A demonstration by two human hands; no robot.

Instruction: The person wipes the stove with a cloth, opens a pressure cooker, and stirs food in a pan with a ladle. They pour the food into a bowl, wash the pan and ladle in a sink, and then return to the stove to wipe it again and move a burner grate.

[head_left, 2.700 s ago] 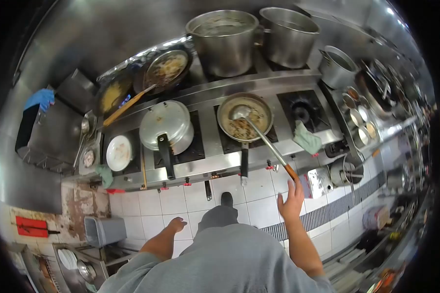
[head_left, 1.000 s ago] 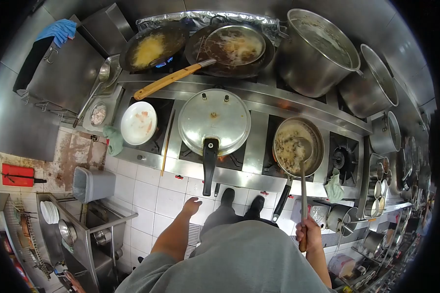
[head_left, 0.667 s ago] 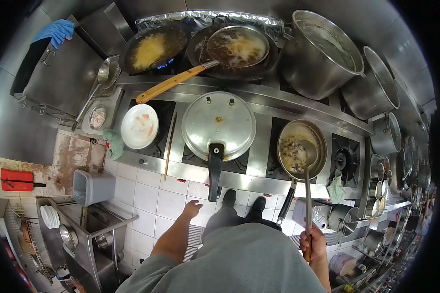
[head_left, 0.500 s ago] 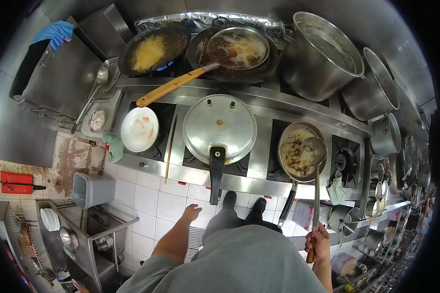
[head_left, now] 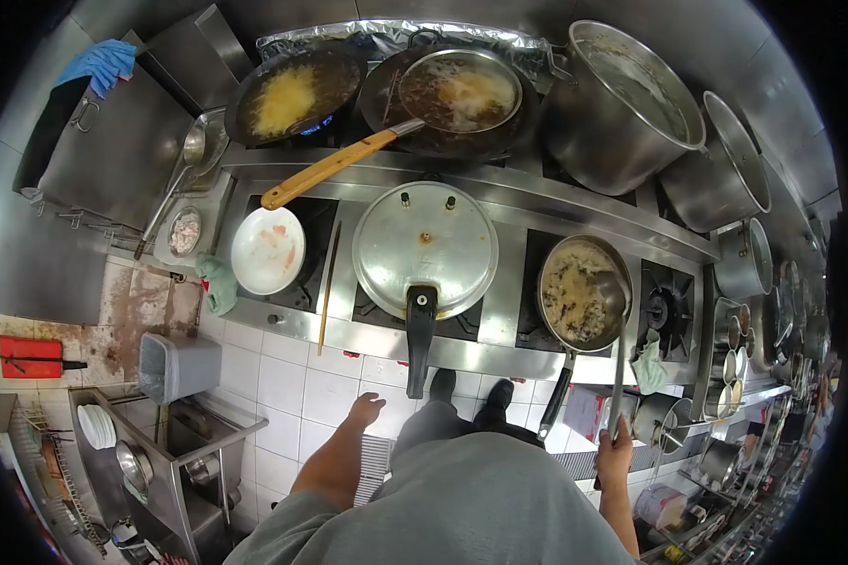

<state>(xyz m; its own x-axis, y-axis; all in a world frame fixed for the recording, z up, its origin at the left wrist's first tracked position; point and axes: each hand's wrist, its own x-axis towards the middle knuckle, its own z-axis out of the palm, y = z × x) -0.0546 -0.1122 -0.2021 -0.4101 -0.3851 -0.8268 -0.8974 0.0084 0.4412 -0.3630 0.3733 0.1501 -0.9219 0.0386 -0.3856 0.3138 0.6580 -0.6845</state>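
Observation:
My right hand (head_left: 615,458) is closed around the handle of a long ladle (head_left: 619,377). The ladle's bowl rests at the right inside of a frying pan (head_left: 575,287), in pale liquid with dark pieces. That pan stands on the right front burner, its black handle (head_left: 555,403) toward me, and nothing grips it. My left hand (head_left: 368,408) hangs over the floor in front of the stove with its fingers apart, holding nothing. Left of the pan is a large lidded pressure cooker (head_left: 424,250) with a black handle.
Behind are two woks (head_left: 297,94) with bubbling contents, a wooden-handled strainer (head_left: 335,168) over one, and tall pots (head_left: 622,108). A white bowl (head_left: 269,250) and a thin wooden stick (head_left: 329,292) lie left. A green cloth (head_left: 649,363) hangs at the right front edge.
My right hand has shifted slightly up with the ladle, whose handle now stands further right. The ladle's bowl has moved a little within the pan, and the food there is spread differently.

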